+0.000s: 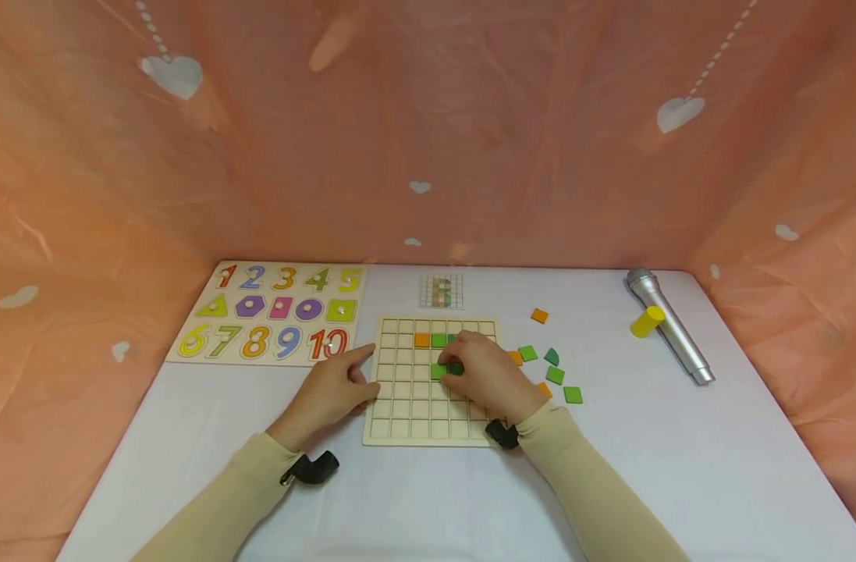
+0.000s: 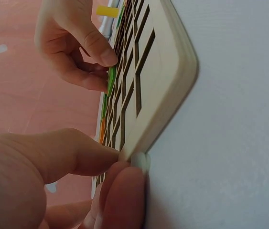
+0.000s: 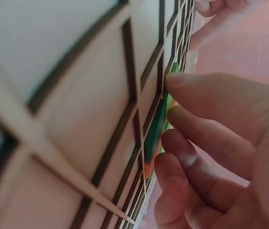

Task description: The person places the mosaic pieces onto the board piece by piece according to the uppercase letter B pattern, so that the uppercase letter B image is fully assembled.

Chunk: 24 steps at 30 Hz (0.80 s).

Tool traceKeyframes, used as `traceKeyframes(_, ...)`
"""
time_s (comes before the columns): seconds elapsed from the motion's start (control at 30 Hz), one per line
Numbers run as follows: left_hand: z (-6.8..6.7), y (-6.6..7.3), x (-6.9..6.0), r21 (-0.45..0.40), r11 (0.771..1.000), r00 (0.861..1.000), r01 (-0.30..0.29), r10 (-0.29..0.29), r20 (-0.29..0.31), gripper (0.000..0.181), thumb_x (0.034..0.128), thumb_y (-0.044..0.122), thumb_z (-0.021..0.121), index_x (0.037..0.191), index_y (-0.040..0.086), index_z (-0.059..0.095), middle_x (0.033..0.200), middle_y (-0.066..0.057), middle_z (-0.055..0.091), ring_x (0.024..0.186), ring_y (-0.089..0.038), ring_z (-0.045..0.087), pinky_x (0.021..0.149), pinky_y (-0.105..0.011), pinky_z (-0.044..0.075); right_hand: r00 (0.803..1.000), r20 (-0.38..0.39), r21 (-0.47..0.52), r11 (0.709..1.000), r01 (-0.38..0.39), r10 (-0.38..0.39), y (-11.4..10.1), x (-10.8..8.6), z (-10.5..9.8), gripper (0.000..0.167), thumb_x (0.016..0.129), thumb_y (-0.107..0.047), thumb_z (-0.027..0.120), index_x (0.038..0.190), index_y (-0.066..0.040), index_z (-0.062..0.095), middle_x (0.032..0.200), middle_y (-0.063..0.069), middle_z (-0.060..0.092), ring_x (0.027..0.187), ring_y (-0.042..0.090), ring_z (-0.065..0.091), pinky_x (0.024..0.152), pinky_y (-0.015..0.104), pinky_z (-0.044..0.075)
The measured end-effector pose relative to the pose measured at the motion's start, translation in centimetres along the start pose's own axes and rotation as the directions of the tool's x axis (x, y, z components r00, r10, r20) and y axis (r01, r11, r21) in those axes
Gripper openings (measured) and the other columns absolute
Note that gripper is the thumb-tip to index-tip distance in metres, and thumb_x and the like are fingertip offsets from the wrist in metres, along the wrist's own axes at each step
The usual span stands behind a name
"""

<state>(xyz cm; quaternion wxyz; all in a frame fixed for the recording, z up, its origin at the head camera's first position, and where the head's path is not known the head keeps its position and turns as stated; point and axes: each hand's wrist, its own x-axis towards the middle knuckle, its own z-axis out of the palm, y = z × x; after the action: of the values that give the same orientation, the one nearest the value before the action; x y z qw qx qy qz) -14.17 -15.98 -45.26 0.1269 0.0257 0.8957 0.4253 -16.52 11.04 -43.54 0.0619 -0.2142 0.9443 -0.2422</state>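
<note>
A wooden grid board (image 1: 399, 407) lies flat on the table. My left hand (image 1: 332, 388) holds its left edge; in the left wrist view the thumb and a curled finger meet at that edge. Over the board's middle, my right hand (image 1: 494, 375) pinches a light green square tile (image 2: 111, 80) between thumb and index finger, low at the grid. Beside that tile is a dark green piece (image 1: 456, 368), partly covered by the fingers. In an upper row sit an orange tile (image 1: 422, 340) and a green tile (image 1: 438, 340), with a dark green piece partly hidden beside them.
Right of the board lie loose green tiles (image 1: 555, 375), an orange tile (image 1: 539, 315) and a dark green quarter-round piece (image 1: 552, 357). A pattern card (image 1: 442, 291) is behind the board. Farther out are a number puzzle (image 1: 266, 314), a yellow cylinder (image 1: 647, 321) and a silver microphone (image 1: 673, 328).
</note>
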Motion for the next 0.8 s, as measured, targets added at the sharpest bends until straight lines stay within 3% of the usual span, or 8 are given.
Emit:
traceKeyframes(0.53, 0.0, 0.0, 0.1, -0.005, 1.0, 1.0, 0.004, -0.004, 0.007, 0.078, 0.092, 0.014, 0.079, 0.163, 0.008, 0.048, 0.08, -0.004, 0.065, 0.06, -0.015, 0.065, 0.06, -0.03, 0.055, 1.0, 0.014, 0.013, 1.0, 0.006, -0.006, 0.1, -0.2, -0.3, 0.018, 0.094, -0.02, 0.082, 0.111, -0.013, 0.082, 0.099, -0.004, 0.065, 0.093, 0.014, 0.059, 0.089, 0.034, 0.054)
traceKeyframes(0.67, -0.1, 0.0, 0.0, -0.011, 1.0, 1.0, 0.011, -0.011, 0.008, 0.077, 0.0922, 0.013, 0.078, 0.163, 0.008, 0.048, 0.081, -0.005, 0.065, 0.061, -0.015, 0.065, 0.06, -0.03, 0.055, 1.0, -0.002, 0.02, 1.0, 0.017, -0.017, 0.7, -0.1, -1.1, 0.017, 0.096, -0.02, 0.081, 0.111, -0.012, 0.082, 0.104, -0.001, 0.069, 0.097, 0.016, 0.063, 0.092, 0.037, 0.056)
traceKeyframes(0.8, -0.1, 0.0, -0.1, -0.013, 1.0, 1.0, 0.008, -0.008, 0.012, 0.077, 0.0924, 0.013, 0.078, 0.163, 0.007, 0.048, 0.082, -0.005, 0.065, 0.061, -0.015, 0.064, 0.06, -0.03, 0.055, 0.999, -0.027, 0.061, 0.998, -0.017, 0.019, 2.0, -0.2, -2.3, 0.018, 0.099, -0.02, 0.077, 0.114, -0.011, 0.082, 0.109, 0.002, 0.071, 0.099, 0.019, 0.066, 0.092, 0.041, 0.058)
